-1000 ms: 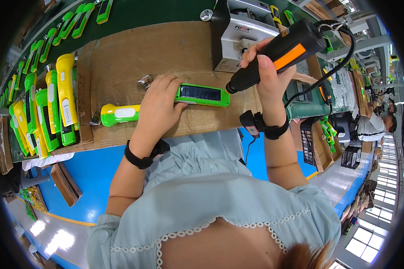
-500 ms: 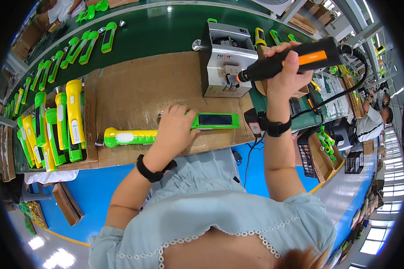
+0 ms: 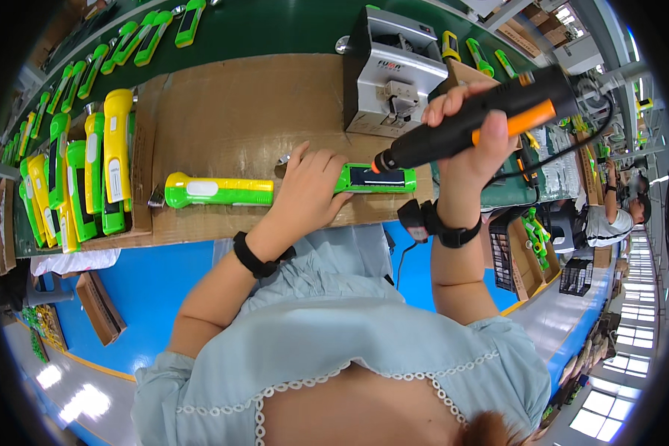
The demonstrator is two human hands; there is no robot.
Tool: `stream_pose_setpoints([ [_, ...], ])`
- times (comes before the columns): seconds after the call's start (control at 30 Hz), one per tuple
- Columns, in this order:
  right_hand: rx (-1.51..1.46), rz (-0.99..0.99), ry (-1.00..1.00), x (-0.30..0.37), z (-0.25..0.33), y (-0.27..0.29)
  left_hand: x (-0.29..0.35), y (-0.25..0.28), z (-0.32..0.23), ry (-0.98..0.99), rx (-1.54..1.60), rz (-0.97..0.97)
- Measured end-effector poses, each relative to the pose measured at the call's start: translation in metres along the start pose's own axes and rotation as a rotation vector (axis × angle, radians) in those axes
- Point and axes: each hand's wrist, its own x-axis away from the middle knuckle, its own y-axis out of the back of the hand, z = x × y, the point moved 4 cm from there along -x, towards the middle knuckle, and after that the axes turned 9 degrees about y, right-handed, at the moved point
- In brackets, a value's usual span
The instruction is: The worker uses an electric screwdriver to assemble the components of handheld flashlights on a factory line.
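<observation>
My left hand (image 3: pixel 309 186) is closed over the head end of a green flashlight (image 3: pixel 398 181) with a dark panel, pressing it flat on the cardboard. My right hand (image 3: pixel 477 152) grips a black and orange electric screwdriver (image 3: pixel 424 146). Its tip hangs above the panel; whether it touches cannot be made out. To the left of my left hand lies a yellow and green flashlight (image 3: pixel 219 190), partly behind my wrist. A silver screw feeder (image 3: pixel 394 74) stands beyond the screwdriver.
Several yellow and green flashlights (image 3: pixel 117 149) stand packed in a cardboard box (image 3: pixel 143 171) at left. More flashlights (image 3: pixel 154 39) line the green bench behind. A cable (image 3: pixel 565 152) trails from the screwdriver. At right a person (image 3: pixel 609 215) sits beyond crates of parts (image 3: pixel 531 253).
My right hand has brought the screwdriver from the front of the screw feeder down and left over the green flashlight. My left hand still holds that flashlight. The whole view has shifted slightly.
</observation>
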Motion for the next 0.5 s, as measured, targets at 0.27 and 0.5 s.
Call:
stream_pose_setpoints([
  [0.27,0.022,0.018,-0.084,0.039,0.006,-0.022,0.001,-0.002,0.003,-0.005,0.025,-0.025],
  [0.5,0.017,-0.007,-0.089,0.046,0.005,-0.021,0.006,0.000,0.001,0.006,0.062,-0.029],
])
